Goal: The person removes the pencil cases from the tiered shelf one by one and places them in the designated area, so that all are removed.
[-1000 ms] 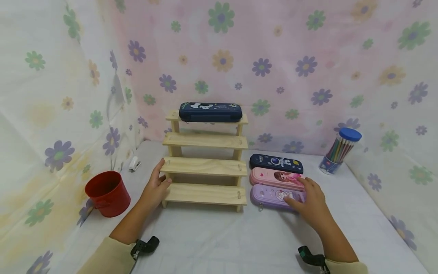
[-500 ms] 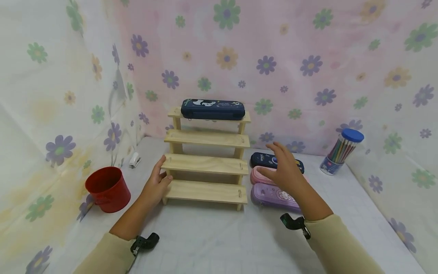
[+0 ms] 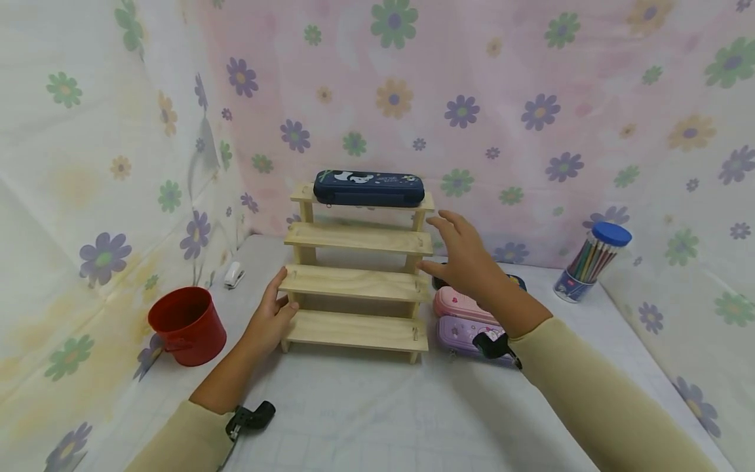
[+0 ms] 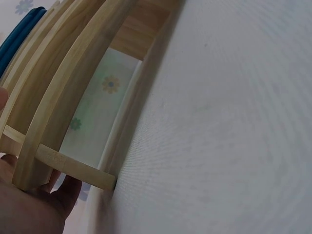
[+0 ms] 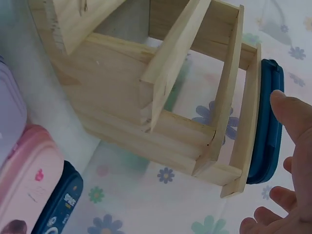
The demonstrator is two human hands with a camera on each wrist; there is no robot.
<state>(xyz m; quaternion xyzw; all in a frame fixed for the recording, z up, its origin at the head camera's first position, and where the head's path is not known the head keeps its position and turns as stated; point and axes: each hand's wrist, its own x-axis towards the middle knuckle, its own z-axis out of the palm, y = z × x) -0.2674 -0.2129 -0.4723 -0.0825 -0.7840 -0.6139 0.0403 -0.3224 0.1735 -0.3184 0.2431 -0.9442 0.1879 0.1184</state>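
Observation:
A four-tier wooden display stand [image 3: 356, 282] stands on the white-covered table. On its top tier lies a navy pencil case [image 3: 368, 190] with a panda print. My left hand [image 3: 270, 321] grips the stand's left end at the lower tiers; in the left wrist view its fingers reach behind the wooden side. Beside the stand's upper right side my right hand [image 3: 463, 255] is raised with spread fingers, holding nothing. Below it lie a pink pencil case [image 3: 460, 303] and a purple pencil case [image 3: 457, 333], partly covered by the arm. Behind them is a dark-blue space pencil case [image 5: 61, 202], mostly hidden in the head view.
A red bucket [image 3: 191, 331] stands left of my left hand. Behind it lies a small white stapler-like object [image 3: 234, 275]. At the back right stands a clear tub of coloured pencils [image 3: 590, 262] with a blue lid. Flowered cloth [image 3: 413, 98] walls enclose the back and sides.
My right hand has left the pink and purple pencil cases and moved up and left to the stand's upper right side. My left hand stays at the stand's left end.

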